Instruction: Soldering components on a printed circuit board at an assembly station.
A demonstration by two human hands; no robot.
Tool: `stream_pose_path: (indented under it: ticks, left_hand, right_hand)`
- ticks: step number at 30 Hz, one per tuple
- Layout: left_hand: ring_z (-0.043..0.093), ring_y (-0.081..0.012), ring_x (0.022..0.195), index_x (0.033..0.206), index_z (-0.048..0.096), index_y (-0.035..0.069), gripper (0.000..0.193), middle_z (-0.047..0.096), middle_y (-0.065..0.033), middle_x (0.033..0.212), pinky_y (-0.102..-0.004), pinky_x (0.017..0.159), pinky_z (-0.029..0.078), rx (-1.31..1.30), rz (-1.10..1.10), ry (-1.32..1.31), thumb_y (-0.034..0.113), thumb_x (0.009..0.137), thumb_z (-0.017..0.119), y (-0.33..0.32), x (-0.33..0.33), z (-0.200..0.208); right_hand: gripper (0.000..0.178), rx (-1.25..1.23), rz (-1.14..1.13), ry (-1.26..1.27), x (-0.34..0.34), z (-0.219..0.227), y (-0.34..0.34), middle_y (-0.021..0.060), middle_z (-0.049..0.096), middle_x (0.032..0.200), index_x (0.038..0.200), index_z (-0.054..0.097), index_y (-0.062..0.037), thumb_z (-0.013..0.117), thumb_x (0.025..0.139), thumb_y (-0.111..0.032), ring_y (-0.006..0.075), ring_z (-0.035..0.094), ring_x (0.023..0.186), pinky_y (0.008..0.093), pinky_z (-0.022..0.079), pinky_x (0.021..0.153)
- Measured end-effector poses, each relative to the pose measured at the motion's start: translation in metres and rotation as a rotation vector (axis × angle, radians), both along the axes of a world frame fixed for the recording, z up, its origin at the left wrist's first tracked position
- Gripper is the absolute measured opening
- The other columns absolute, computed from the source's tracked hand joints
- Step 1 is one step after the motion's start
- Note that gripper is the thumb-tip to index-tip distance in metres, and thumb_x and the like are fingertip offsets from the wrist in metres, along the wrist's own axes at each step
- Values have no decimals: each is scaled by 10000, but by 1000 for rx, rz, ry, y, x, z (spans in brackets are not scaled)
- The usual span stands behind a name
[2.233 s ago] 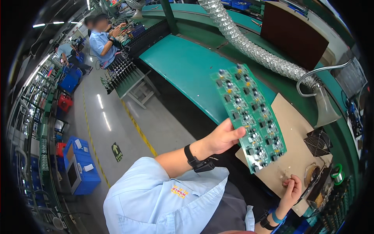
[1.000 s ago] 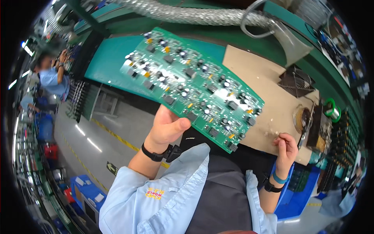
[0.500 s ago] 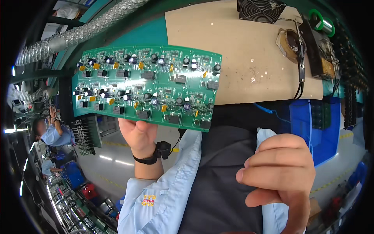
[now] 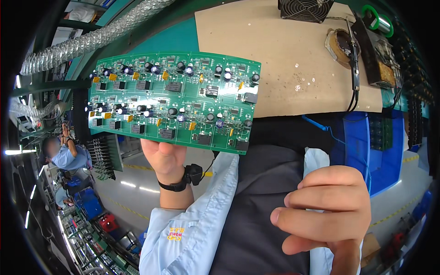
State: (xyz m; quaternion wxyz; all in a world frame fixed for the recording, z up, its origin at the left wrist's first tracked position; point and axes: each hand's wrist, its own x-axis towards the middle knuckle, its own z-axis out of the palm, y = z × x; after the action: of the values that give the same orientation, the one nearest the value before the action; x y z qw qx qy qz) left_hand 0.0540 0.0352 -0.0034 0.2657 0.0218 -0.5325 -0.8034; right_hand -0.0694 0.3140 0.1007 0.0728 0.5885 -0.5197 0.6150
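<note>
A large green circuit board panel (image 4: pixel 176 98) rests in my left hand (image 4: pixel 164 161), which grips its near edge from below. The fingers are behind the board and out of sight; the thumb shows at the edge. Rows of black capacitors, yellow parts and black blocks stand on the upward face. A black band with a small box sits on my left wrist. Lower right, my right hand (image 4: pixel 327 211) hovers over my lap, apart from the board. Its fingers are loosely bent, with gaps between them and the thumb apart, and nothing is visible in it.
A brown sheet (image 4: pixel 256 50) covers the bench, with a soldering iron (image 4: pixel 354 68), a round tin (image 4: pixel 340 48), a solder reel (image 4: pixel 384 25) and a black fan (image 4: pixel 306 10). Blue bins (image 4: pixel 385 172) stand right. A silver duct (image 4: pixel 101 35) crosses upper left; a person (image 4: pixel 68 153) sits far left.
My right hand has shifted slightly down and left, and its fingers have spread a little. The board, held by my left hand, has barely moved.
</note>
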Motion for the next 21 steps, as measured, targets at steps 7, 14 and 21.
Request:
stream_pose_path:
  ticks: [7,14,21]
  left_hand:
    - [540,-276,1217,1440,328,10,883,501,-130,1379,-459,1005,469,-15,4,-15,272,754,819,3,1,2]
    - [527,-275,1234,1440,323,5,891,485,-130,1396,-456,1023,456,-33,8,-7,313,759,808,2,1,-1]
    - [509,-280,1254,1432,329,-2,879,466,-129,1414,-464,1045,440,6,53,-57,370,775,778,1,4,-3]
  right_hand:
    - [479,31,65,23,-2,-1,8,162,670,853,1346,484,-174,500,963,-460,266,571,595,357,476,551]
    - [584,203,93,-53,2,2,13,165,673,873,1346,492,-141,465,943,-563,265,570,627,363,484,580]
    - [760,77,47,-97,3,9,11,168,669,942,1264,541,-42,438,883,-691,273,586,742,375,493,646]
